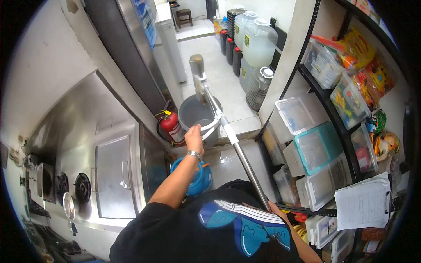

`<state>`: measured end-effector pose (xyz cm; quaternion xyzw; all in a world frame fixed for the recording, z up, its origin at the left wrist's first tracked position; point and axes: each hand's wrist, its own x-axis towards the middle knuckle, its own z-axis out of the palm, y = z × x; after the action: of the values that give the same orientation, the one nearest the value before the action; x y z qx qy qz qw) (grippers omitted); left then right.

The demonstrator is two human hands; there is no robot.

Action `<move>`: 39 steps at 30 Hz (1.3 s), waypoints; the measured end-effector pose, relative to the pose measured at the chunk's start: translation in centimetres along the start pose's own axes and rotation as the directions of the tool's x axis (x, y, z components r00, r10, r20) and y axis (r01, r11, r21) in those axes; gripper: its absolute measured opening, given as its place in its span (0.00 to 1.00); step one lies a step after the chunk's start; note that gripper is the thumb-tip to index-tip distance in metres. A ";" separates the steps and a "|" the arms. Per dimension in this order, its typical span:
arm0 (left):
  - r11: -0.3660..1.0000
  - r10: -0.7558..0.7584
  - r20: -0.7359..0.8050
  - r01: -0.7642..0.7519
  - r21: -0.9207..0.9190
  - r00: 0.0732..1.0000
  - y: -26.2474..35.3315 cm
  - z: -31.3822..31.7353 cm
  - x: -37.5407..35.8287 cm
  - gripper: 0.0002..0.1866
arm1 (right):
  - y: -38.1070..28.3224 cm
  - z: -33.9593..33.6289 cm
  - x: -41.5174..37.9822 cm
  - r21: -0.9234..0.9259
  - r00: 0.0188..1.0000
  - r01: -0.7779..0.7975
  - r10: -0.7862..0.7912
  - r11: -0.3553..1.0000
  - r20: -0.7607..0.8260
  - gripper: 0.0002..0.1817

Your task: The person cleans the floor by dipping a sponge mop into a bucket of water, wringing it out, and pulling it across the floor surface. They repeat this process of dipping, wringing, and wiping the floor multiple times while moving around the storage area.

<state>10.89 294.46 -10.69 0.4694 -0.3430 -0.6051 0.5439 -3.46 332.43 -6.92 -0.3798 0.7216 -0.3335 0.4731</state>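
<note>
My left hand [194,139], with a metal watch at the wrist, is closed on the white handle [211,131] of a grey bucket [188,114]. The bucket stands near a low floor edge, with liquid visible inside. A flat mop with a long metal pole [245,162] slants across the bucket, and its mop head [197,68] sits at the bucket's far rim. Low at my right side, my right hand [277,209] is wrapped round the near end of the pole, its fingers partly hidden.
A red fire extinguisher [171,126] and a blue gas cylinder [199,177] stand left of me, beside a steel counter with burners [82,187]. On the right, a black shelf holds plastic boxes [318,147] and a clipboard [362,201]. Large water containers [258,44] line the far wall.
</note>
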 end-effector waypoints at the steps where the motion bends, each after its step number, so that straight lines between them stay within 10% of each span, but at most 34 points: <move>1: 1.000 0.005 0.024 -0.005 -0.008 1.000 -0.1 -0.2 0.2 0.12 | -0.2 -0.2 -0.1 -0.022 1.000 -0.016 0.016 1.000 0.003 0.28; 18: 0.982 0.188 -0.030 -0.188 0.021 0.982 0.1 -2.0 6.1 0.14 | -0.1 -0.6 0.3 0.095 0.997 -0.064 0.059 0.993 0.053 0.26; 36: 0.995 -0.066 0.310 0.040 0.089 0.948 -2.4 3.9 20.3 0.18 | -3.2 -1.2 -3.1 0.174 0.980 -0.188 0.173 0.967 0.099 0.24; 39: 0.993 -0.023 0.185 0.001 0.116 0.982 -1.4 4.5 18.3 0.19 | -4.0 -1.2 -3.0 0.209 0.965 -0.247 0.221 0.946 0.138 0.24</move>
<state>6.78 276.31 -14.13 0.4434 -0.4241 -0.6287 0.4777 -2.85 333.17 -1.90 -0.2535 0.6914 -0.3324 0.5892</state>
